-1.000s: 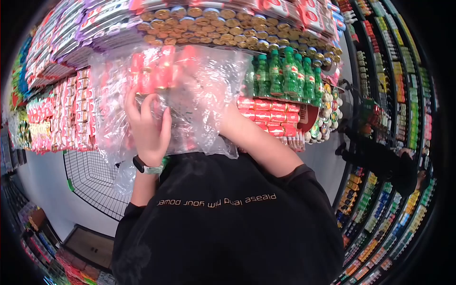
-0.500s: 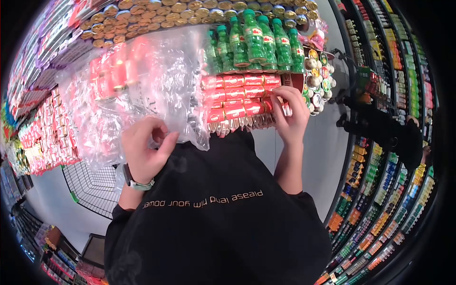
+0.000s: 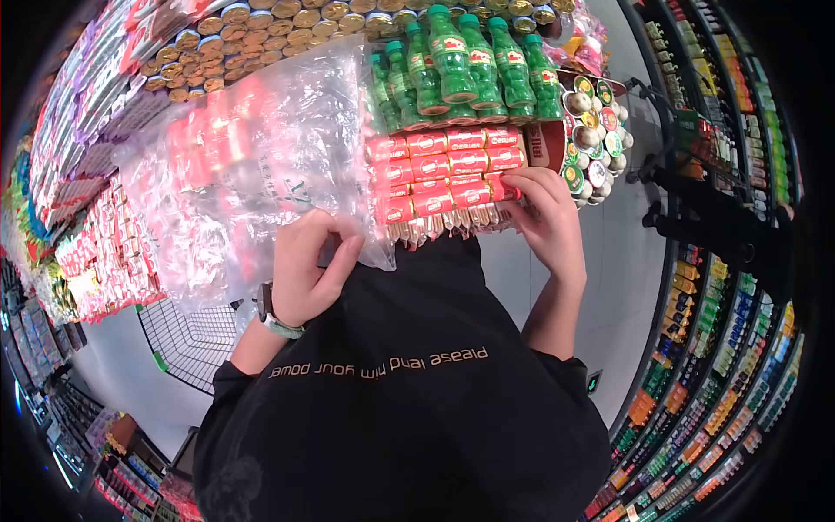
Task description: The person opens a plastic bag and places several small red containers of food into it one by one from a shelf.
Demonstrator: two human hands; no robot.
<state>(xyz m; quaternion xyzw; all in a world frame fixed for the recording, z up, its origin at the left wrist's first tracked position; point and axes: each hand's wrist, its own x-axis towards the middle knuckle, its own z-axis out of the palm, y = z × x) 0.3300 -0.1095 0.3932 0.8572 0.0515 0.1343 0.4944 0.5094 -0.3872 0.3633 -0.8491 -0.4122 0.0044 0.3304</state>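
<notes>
My left hand [image 3: 309, 265], with a dark watch on its wrist, is at the right edge of a large clear plastic bag [image 3: 304, 157]. Its thumb and forefinger come together over the film there; the other fingers are curled and partly hidden. Through the bag, red packs [image 3: 213, 143] show. My right hand [image 3: 550, 217] has its fingers on the right end of the lower rows of small red packets [image 3: 430, 204], closed around the end packet, with the thumb below. The packets lie stacked in neat rows.
Green plastic bottles [image 3: 452, 65] stand behind the packets. Jars with gold lids [image 3: 304, 19] fill the back, and round tubs [image 3: 587, 135] stand to the right. A shopping cart [image 3: 196, 339] is at lower left. Shelves [image 3: 696, 383] line the right aisle, where a person in black [image 3: 722, 204] stands.
My left hand has shifted right along the bag's edge, its thumb and forefinger closing together. The right hand has moved slightly lower against the packets. The whole view has shifted a little.
</notes>
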